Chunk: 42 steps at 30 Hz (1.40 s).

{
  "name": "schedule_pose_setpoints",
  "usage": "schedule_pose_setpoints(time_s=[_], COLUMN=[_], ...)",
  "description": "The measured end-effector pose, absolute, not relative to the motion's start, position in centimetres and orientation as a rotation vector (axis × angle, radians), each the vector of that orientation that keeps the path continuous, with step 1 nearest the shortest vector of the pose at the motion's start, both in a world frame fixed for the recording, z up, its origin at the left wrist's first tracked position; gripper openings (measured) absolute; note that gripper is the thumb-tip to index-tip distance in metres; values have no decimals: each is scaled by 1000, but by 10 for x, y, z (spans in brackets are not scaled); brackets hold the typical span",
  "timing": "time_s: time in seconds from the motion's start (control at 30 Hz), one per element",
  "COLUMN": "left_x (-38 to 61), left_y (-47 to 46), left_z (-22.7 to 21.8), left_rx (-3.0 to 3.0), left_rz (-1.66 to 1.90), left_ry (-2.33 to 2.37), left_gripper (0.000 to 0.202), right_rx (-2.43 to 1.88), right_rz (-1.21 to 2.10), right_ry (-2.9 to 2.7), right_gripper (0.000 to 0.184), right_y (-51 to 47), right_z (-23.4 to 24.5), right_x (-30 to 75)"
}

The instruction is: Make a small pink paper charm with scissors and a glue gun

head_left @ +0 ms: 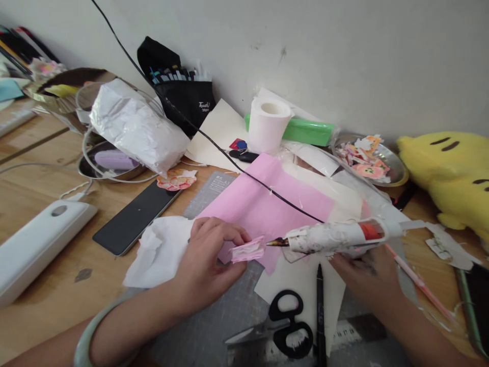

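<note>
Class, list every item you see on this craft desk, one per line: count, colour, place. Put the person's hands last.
glue gun: 1, white-wrapped, front right
folded paper wad: 1, pink, centre front
paper sheet: 1, pink, centre, on mat
cutting mat: 1, grey, under the work
scissors: 1, black-handled, front centre
pen: 1, black, beside scissors
phone: 1, black, left of mat
tissue roll: 1, white, back centre
marker case: 1, black, against wall
plush toy: 1, yellow, far right
metal dish: 1, silver, back right
left hand: 1, pinching folded paper wad
right hand: 1, gripping glue gun
</note>
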<state>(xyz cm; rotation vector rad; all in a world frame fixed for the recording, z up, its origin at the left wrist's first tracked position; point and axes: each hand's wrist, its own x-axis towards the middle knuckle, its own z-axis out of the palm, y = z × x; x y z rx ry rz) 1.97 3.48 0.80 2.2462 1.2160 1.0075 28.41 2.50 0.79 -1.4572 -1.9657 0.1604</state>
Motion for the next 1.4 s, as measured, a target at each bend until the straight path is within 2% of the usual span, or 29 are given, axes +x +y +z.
schedule_pose_setpoints(time_s=[0.17, 0.4, 0.77, 0.87, 1.07, 1.23, 1.4], left_x=[19, 18, 20, 21, 29, 32, 27], left_y=[34, 34, 34, 33, 28, 28, 37], left_z=[7, 8, 13, 14, 13, 11, 10], left_rx=[2243, 2258, 2216, 2203, 2143, 2162, 2539], left_rz=[1022, 1032, 1149, 1052, 599, 308, 385], left_ry=[1210, 1185, 1122, 1109, 1115, 1096, 1256], left_gripper=[15, 17, 18, 19, 9, 26, 41], right_rx=[-1424, -1415, -1494, -1605, -1783, -1795, -1735], right_rz=[136, 119, 141, 151, 455, 562, 652], right_ry=[-1977, -2030, -1895, -1757, -1357, -1243, -1223], right_gripper=[23, 12, 18, 28, 26, 29, 27], right_y=[26, 26, 30, 32, 44, 48, 51], right_z=[12, 12, 11, 7, 10, 6, 2], right_x=[283, 285, 285, 284, 286, 295, 300])
